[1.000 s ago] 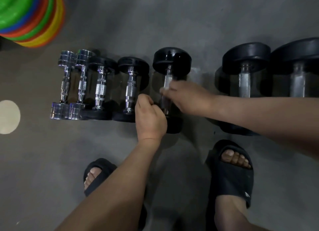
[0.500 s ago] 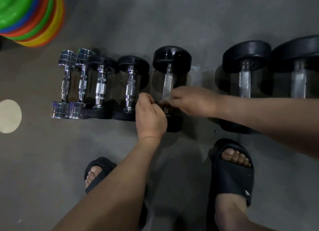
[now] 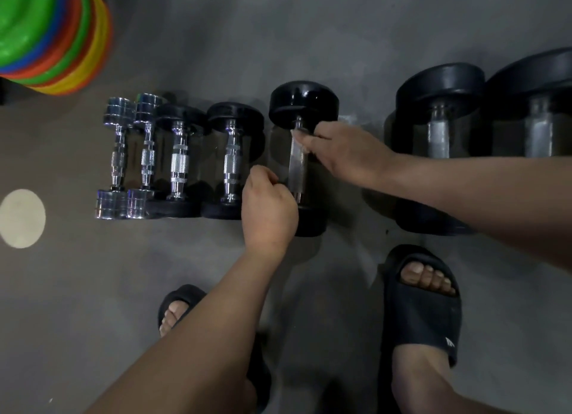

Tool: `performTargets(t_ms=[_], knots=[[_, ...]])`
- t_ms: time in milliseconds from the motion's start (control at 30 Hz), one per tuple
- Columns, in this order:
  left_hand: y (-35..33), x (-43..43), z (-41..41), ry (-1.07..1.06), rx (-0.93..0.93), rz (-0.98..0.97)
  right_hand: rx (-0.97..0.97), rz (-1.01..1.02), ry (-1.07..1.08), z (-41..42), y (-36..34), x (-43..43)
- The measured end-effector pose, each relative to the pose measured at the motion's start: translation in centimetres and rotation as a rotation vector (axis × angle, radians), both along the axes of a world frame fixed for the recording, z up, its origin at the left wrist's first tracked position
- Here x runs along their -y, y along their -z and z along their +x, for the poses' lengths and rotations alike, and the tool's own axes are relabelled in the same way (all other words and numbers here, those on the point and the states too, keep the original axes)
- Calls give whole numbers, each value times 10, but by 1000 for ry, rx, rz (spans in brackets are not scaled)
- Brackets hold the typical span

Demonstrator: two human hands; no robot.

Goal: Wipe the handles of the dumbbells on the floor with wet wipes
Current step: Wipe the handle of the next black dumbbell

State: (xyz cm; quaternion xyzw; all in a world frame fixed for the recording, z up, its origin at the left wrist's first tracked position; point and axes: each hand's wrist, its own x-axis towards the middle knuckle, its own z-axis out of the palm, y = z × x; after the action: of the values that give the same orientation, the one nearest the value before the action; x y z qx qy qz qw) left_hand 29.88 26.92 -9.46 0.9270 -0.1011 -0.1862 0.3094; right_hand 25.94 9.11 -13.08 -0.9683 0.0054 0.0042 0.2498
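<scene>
Fingers (image 3: pixel 305 141) of right hand (image 3: pixel 343 153) pinching dumbbell handle (image 3: pixel 296 166) (top end), left hand (image 3: pixel 268 210) fisted

Weight plates (image 3: pixel 46 32): stacked at the upper left — green, blue, orange, yellow.
Floor spot (image 3: pixel 22 218): pale, round.
Slides (image 3: pixel 422 308): black — worn on both feet.
Floor (image 3: pixel 278 35): grey.

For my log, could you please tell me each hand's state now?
Left hand: closed fist beside the dumbbell handle; contents hidden.
Right hand: fingers pinched at the handle's top.
</scene>
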Motion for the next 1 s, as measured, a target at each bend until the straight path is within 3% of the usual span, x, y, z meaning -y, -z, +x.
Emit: performTargets(t_ms=[133, 300, 600, 800, 1000], knots=[[-8, 18, 15, 121, -120, 227, -11, 30, -128, -32, 10, 3], [-1, 45, 26, 262, -146, 403, 17, 126, 187, -31, -2, 16], [7, 37, 40, 282, -186, 320, 46, 140, 182, -35, -12, 18], [10, 29, 42, 302, -382, 144, 57, 136, 131, -37, -13, 16], [3, 21, 49, 305, -563, 100, 79, 69, 43, -27, -17, 12]])
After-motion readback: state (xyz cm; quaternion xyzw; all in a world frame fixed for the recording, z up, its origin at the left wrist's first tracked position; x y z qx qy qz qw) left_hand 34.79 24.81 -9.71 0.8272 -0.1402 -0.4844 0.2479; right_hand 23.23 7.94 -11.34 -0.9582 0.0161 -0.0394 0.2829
